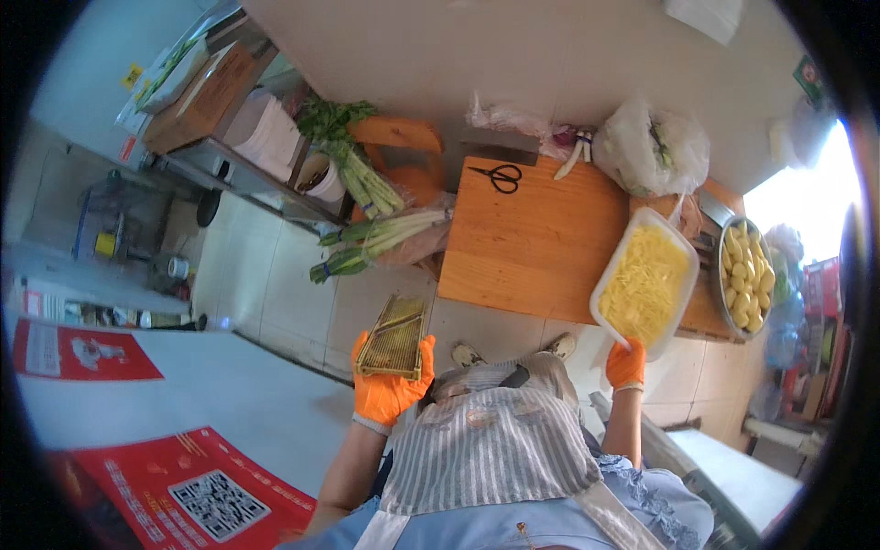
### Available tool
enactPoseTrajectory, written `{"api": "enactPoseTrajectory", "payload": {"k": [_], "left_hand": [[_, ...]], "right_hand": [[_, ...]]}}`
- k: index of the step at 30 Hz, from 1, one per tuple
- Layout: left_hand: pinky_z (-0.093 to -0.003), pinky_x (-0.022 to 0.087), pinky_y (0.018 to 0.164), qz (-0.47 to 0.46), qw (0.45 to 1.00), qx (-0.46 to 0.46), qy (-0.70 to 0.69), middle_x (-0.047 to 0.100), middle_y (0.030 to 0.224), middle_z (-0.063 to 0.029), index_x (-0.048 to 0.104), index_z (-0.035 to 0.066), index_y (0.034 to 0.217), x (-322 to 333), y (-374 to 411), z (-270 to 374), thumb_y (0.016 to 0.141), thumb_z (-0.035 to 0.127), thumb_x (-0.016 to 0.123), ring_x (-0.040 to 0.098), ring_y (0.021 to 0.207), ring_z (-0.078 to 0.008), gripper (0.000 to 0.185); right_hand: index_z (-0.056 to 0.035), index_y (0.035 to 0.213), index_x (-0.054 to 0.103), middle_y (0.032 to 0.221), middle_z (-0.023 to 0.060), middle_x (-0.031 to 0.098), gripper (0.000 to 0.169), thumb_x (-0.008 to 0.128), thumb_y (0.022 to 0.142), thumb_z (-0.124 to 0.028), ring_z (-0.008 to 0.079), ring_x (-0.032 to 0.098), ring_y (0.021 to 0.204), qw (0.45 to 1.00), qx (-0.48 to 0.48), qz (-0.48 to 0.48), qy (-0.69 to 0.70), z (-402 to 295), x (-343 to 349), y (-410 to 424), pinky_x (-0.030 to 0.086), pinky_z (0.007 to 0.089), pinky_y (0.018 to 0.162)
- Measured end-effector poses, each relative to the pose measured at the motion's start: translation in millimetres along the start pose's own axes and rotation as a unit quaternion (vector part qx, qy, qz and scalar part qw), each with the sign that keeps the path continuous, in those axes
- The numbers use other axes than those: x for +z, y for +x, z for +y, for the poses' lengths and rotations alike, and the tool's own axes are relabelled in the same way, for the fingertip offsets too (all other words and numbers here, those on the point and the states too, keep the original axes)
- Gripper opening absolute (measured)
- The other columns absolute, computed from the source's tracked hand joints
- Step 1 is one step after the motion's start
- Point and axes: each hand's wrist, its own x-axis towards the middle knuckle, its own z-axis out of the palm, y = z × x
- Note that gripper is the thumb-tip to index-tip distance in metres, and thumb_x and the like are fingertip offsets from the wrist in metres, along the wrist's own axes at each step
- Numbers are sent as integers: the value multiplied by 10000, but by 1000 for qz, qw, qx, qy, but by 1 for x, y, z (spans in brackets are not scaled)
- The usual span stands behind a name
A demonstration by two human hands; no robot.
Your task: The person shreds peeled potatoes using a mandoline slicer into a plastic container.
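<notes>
My left hand [388,395], in an orange glove, holds a mandoline slicer [395,337] from below, away from the table. In an orange glove too, my right hand [626,368] grips the near rim of a white plastic tub [677,306] of shredded yellow potato [645,278]. The tub lies over the right part of the wooden table [529,247]. To its right stands a metal bowl of peeled potatoes [742,282]. Black-handled scissors [500,179] lie at the table's far left corner.
Leeks [388,237] and celery [361,172] rest on a wooden chair [405,137] left of the table. A plastic bag of greens [653,151] and a cleaver [715,208] are at the back right. A shelf with a white bucket [265,134] stands at the left.
</notes>
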Motion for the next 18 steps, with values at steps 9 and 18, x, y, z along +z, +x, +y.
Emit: {"api": "enactPoseTrajectory", "payload": {"k": [9,18], "left_hand": [[-528,572,1051,-1,1000,21,-10,584,1453,-330,584,-34,1515,14,-13,41,896,566,801,669,1203,-410,889],[-543,607,1010,59,995,58,-60,576,1497,-312,594,1,1507,22,-13,28,911,504,776,636,1259,-421,801]], "right_hand": [[-101,964,658,953,53,692,50,662,1008,-123,209,675,834,669,412,-55,617,-90,121,-38,610,347,781],[-39,1040,756,1006,182,781,184,726,908,-165,311,783,869,923,108,-335,158,-60,190,92,623,411,759]]}}
